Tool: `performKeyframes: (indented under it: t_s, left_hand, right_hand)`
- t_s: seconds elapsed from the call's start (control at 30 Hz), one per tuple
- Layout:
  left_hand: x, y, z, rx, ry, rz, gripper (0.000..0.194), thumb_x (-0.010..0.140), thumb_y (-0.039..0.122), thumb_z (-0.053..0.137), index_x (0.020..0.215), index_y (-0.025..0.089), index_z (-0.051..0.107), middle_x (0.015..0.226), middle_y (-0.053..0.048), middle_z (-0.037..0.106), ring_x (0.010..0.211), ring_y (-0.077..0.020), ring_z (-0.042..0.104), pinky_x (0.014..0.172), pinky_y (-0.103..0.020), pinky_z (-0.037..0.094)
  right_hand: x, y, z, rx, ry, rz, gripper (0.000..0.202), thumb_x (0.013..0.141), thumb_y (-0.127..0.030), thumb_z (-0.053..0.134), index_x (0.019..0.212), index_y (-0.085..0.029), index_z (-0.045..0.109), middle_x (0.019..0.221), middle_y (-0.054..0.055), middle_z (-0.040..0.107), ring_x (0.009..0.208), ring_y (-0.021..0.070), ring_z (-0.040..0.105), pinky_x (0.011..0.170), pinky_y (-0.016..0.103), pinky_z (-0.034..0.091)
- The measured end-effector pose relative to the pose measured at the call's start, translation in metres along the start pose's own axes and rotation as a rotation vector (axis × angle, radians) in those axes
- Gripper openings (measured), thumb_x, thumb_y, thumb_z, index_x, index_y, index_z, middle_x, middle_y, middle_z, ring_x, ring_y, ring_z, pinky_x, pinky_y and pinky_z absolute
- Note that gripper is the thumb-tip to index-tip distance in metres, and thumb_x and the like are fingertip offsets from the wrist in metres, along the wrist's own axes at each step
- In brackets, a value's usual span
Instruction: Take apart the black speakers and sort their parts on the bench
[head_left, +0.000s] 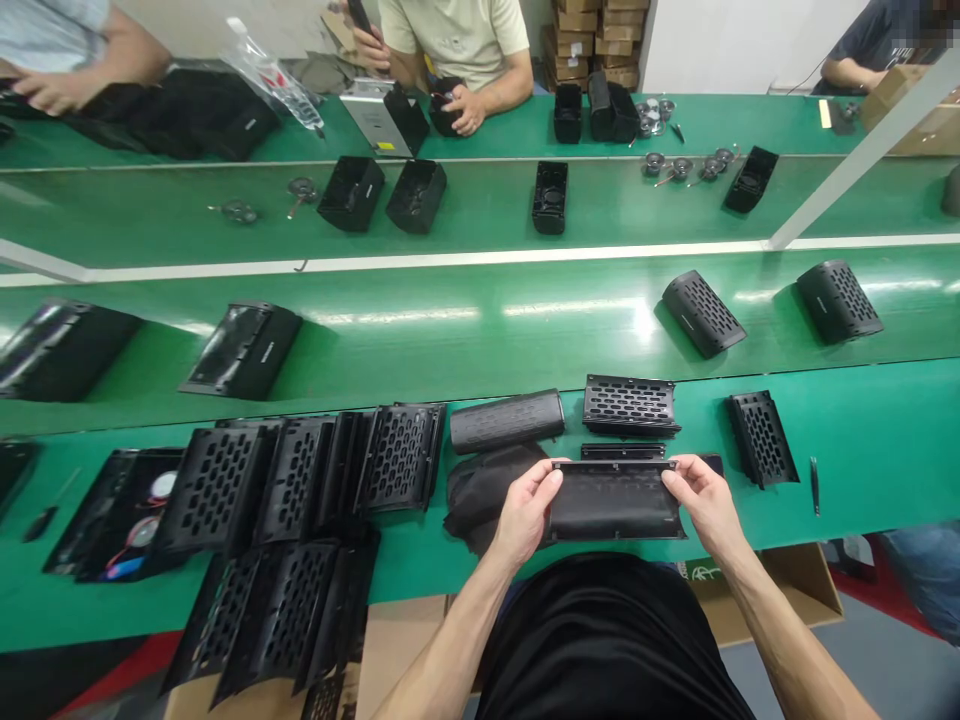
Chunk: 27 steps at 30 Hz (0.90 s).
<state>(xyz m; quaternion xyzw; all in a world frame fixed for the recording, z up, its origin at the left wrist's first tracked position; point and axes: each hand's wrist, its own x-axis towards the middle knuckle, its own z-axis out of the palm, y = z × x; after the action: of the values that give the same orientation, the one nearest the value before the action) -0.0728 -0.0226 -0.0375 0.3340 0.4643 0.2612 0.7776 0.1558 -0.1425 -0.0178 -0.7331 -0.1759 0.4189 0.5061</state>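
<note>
A black curved speaker grille [616, 508], its inner side covered with dark mesh, is held level close to my body. My left hand [527, 505] pinches its upper left corner between thumb and fingers. At the upper right corner my right hand [705, 503] grips it the same way. Just beyond it lie a slotted grille [630, 405] and a narrow black part [622, 451]. A mesh-wrapped grille [507, 420] rests above a heap of black mesh cloth [484, 490], left of my left hand.
Slotted grilles [214, 480] are stacked on the left, some overhanging the front edge. A speaker housing [124, 515] and screwdriver [45, 520] lie farther left. Another grille [761, 438] and a pen-like tool [815, 487] are right. Housings [705, 313] sit on the green belt [480, 330]; co-workers sit opposite.
</note>
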Motion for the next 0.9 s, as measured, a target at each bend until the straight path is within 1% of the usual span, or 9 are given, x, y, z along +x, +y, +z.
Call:
performKeyframes:
  t_s: [0.2,0.33,0.43,0.53,0.6,0.7,0.77,0.8,0.9]
  left_hand:
    - [-0.008,-0.002,-0.003,0.08,-0.022,0.064,0.045,0.08,0.057,0.079,0.101,0.017,0.077,0.098,-0.006,0.077,0.095,-0.0235,0.069,0.086,-0.031,0.051]
    - [-0.013,0.003,0.001,0.036,-0.007,0.044,0.046,0.081,0.059,0.077,0.103,0.019,0.074,0.097,-0.005,0.078,0.091,-0.0232,0.071,0.084,-0.031,0.054]
    - [-0.014,0.005,0.003,0.021,0.052,-0.018,0.052,0.078,0.063,0.077,0.105,0.019,0.071,0.093,-0.005,0.078,0.08,-0.0209,0.072,0.07,-0.028,0.056]
    - [-0.013,0.004,0.0,0.018,0.147,-0.07,0.06,0.077,0.069,0.075,0.111,0.02,0.067,0.095,-0.006,0.078,0.07,-0.0198,0.071,0.056,-0.026,0.054]
    - [-0.012,0.002,-0.004,0.038,0.202,-0.042,0.063,0.078,0.072,0.072,0.115,0.02,0.066,0.099,-0.008,0.078,0.072,-0.0222,0.074,0.056,-0.028,0.057]
    - [-0.011,-0.001,-0.007,0.135,0.265,0.058,0.063,0.081,0.074,0.069,0.113,0.02,0.068,0.104,-0.011,0.078,0.087,-0.0268,0.076,0.066,-0.033,0.062]
    - [-0.012,-0.003,-0.005,0.188,0.265,0.085,0.062,0.082,0.074,0.067,0.112,0.02,0.069,0.106,-0.012,0.078,0.093,-0.028,0.076,0.07,-0.034,0.063]
    - [-0.013,-0.005,-0.001,0.194,0.245,0.076,0.061,0.083,0.075,0.066,0.112,0.021,0.069,0.107,-0.012,0.078,0.093,-0.0281,0.075,0.069,-0.034,0.063]
    - [-0.014,-0.011,0.014,0.165,0.153,0.023,0.061,0.085,0.075,0.063,0.115,0.022,0.067,0.106,-0.01,0.078,0.088,-0.0271,0.075,0.067,-0.035,0.062]
  right_hand:
    - [-0.006,-0.007,-0.003,0.012,0.007,0.003,0.049,0.066,-0.065,0.089,0.085,-0.023,0.072,0.073,0.0,0.059,0.069,0.0175,0.053,0.064,0.029,0.047]
    - [-0.006,-0.007,-0.002,0.03,0.031,0.017,0.048,0.065,-0.064,0.09,0.081,-0.022,0.073,0.074,0.002,0.064,0.066,0.0172,0.055,0.062,0.03,0.049]
    - [-0.005,-0.007,-0.003,0.039,0.048,0.021,0.046,0.065,-0.062,0.091,0.072,-0.021,0.072,0.067,0.001,0.062,0.061,0.0154,0.052,0.058,0.028,0.047]
    - [-0.006,-0.011,-0.013,0.076,0.082,0.017,0.046,0.067,-0.061,0.09,0.068,-0.021,0.067,0.059,-0.001,0.057,0.055,0.0135,0.05,0.051,0.025,0.043]
    - [-0.01,-0.019,-0.024,0.115,0.113,0.016,0.048,0.069,-0.062,0.088,0.068,-0.022,0.062,0.056,-0.004,0.053,0.05,0.0125,0.049,0.046,0.024,0.04]
    - [-0.018,-0.034,-0.038,0.177,0.135,0.03,0.046,0.072,-0.06,0.087,0.071,-0.024,0.059,0.055,-0.005,0.052,0.045,0.0131,0.052,0.043,0.025,0.043]
    - [-0.022,-0.043,-0.036,0.185,0.092,0.044,0.043,0.074,-0.057,0.087,0.071,-0.024,0.059,0.055,-0.004,0.056,0.045,0.0144,0.056,0.045,0.026,0.046]
    - [-0.022,-0.045,-0.03,0.165,0.042,0.051,0.043,0.076,-0.057,0.086,0.07,-0.024,0.059,0.055,-0.003,0.059,0.046,0.0152,0.057,0.047,0.027,0.047]
    - [-0.022,-0.045,0.007,0.055,-0.175,0.092,0.043,0.08,-0.059,0.079,0.069,-0.024,0.057,0.052,-0.002,0.061,0.048,0.0165,0.058,0.051,0.029,0.049]
